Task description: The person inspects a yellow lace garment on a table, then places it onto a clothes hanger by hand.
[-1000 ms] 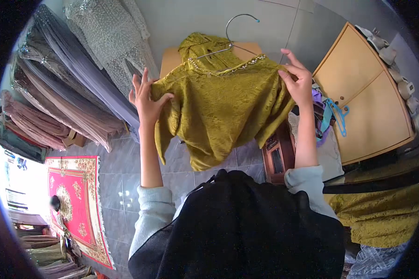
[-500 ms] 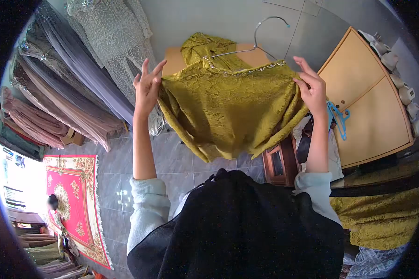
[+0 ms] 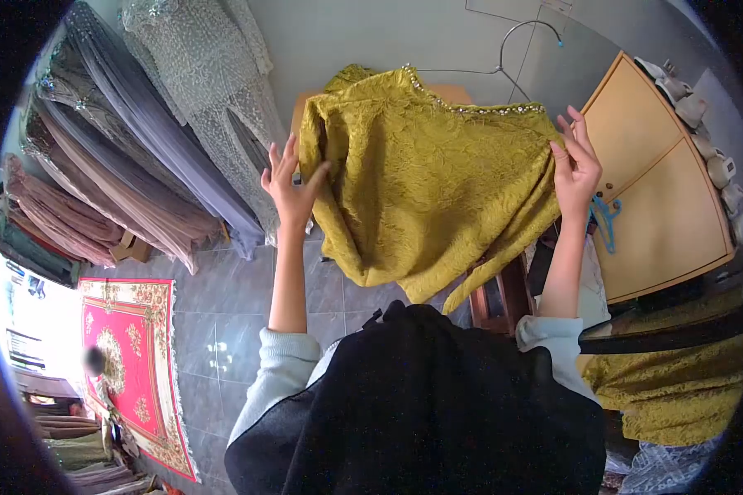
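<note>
A mustard-yellow lace top (image 3: 437, 177) with a beaded neckline hangs from a wire hanger (image 3: 501, 68), whose hook points to the upper right. At the garment's left side is my left hand (image 3: 291, 186), fingers spread, its thumb near the sleeve edge. My right hand (image 3: 578, 169) pinches the top at its right shoulder, thumb and index finger on the fabric. Behind the top, more yellow fabric (image 3: 351, 76) lies on a light wooden surface, mostly hidden.
Long gowns (image 3: 182, 74) hang along the left wall. A red patterned rug (image 3: 132, 355) covers part of the grey tiled floor (image 3: 239, 297). On the right are a wooden cabinet (image 3: 652, 173), blue hangers (image 3: 609, 223) and more yellow fabric (image 3: 685, 388).
The top and hanger have moved right and slightly up, and the left side of the top is raised. My left hand has moved right and down and its fingers have opened off the fabric.
</note>
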A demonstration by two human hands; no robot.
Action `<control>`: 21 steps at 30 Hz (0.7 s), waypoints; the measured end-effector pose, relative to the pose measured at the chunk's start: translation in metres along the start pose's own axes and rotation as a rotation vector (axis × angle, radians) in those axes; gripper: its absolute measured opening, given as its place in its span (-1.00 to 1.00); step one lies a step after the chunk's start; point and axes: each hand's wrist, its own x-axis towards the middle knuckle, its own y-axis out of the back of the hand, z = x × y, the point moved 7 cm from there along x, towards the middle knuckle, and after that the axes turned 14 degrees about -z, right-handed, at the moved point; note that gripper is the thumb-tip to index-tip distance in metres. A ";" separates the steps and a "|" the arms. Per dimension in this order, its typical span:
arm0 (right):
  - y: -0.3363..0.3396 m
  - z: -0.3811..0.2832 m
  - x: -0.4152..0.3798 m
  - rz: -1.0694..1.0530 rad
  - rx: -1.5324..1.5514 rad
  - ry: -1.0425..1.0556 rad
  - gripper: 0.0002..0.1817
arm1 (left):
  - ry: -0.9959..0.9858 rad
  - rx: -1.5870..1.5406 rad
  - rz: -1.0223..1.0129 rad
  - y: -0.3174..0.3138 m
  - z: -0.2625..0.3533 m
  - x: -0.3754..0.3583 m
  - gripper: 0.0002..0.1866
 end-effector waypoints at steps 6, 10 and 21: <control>0.002 0.004 0.003 -0.161 -0.060 -0.018 -0.87 | -0.154 -0.444 0.064 0.052 -0.034 0.028 -0.78; -0.001 0.000 0.000 -0.300 0.062 0.026 -0.83 | -0.038 -0.551 -0.190 0.060 -0.038 0.046 -0.70; -0.026 0.011 0.016 -0.295 0.233 0.044 -0.87 | -0.223 -0.080 -0.339 0.070 0.067 0.041 -0.77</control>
